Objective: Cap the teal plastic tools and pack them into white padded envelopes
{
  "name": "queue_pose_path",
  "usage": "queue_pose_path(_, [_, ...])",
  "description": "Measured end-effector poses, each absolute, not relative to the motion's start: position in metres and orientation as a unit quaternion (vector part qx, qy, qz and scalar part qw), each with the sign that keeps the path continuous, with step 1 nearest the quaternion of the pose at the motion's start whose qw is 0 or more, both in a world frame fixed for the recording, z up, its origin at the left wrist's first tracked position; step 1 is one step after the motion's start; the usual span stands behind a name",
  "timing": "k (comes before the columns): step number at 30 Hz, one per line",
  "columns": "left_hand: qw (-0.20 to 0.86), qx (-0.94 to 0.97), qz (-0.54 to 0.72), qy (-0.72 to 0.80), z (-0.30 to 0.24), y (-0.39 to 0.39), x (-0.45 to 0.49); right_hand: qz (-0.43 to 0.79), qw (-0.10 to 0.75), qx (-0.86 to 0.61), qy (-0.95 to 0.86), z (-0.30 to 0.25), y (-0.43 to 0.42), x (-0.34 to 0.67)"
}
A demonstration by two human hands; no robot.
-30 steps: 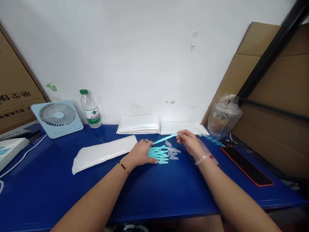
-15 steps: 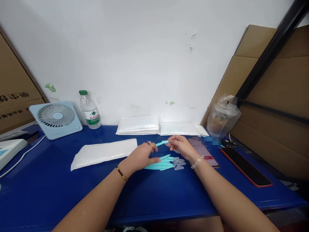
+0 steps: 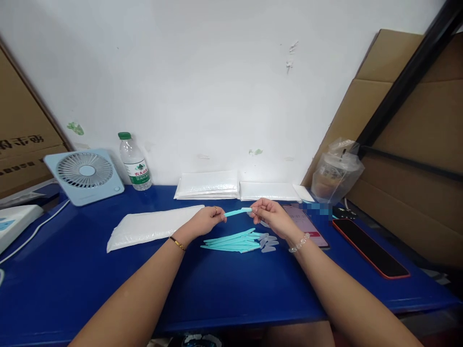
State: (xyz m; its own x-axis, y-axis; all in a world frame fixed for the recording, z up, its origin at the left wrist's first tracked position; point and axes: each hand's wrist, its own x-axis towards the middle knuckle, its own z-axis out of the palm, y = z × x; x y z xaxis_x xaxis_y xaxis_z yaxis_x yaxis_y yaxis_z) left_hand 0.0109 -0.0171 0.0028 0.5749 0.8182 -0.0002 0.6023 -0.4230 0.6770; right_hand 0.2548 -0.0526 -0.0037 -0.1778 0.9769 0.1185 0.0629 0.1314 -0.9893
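Observation:
Between my two hands a turquoise eyebrow razor [image 3: 237,212] is held up level over the table. My left hand [image 3: 208,220] pinches the end of its handle. At the other end, my right hand [image 3: 271,217] has fingers closed around the head, where a clear cap partly shows; whether the cap is fully on cannot be made out. Just below lies a fanned pile of turquoise eyebrow razors [image 3: 231,242], their clear caps [image 3: 268,242] pointing right. Left of them, partly behind my left hand, rests a padded white bubble mailer [image 3: 152,228].
White mailers [image 3: 208,183] are stacked against the wall. A fan [image 3: 87,176] and a water bottle [image 3: 135,164] stand at back left. Right of my hand are a lit phone [image 3: 311,229], a red-edged phone [image 3: 371,248] and a bagged drink cup [image 3: 334,173].
My left hand has moved up from over the pile and closed on the razor's handle end. The pile is now uncovered. My right hand still holds the razor's head, almost in place.

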Motion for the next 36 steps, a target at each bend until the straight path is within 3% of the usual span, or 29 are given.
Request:
queue_pose_path(6, [0.192, 0.839, 0.146, 0.488, 0.000, -0.022, 0.014, 0.228, 0.299, -0.598, -0.707, 0.004, -0.055, 0.284])
queue_pose_path(9, [0.130, 0.850, 0.151, 0.488, 0.004, -0.030, 0.019, 0.203, 0.199, -0.631, -0.722, 0.003, -0.055, 0.293])
queue_pose_path(12, [0.140, 0.874, 0.146, 0.441, 0.007, -0.037, 0.024, 0.223, 0.168, -0.625, -0.729, -0.001, -0.054, 0.293])
queue_pose_path(17, [0.198, 0.894, 0.099, 0.389, 0.002, -0.043, 0.031, 0.240, 0.261, -0.602, -0.716, -0.005, -0.053, 0.290])
queue_pose_path(26, [0.262, 0.849, 0.148, 0.434, 0.003, -0.038, 0.028, 0.491, 0.411, -0.511, -0.574, 0.000, -0.051, 0.285])
queue_pose_path(36, [0.349, 0.809, 0.201, 0.428, 0.000, -0.028, 0.018, 0.461, 0.506, -0.513, -0.518, 0.003, -0.052, 0.276])
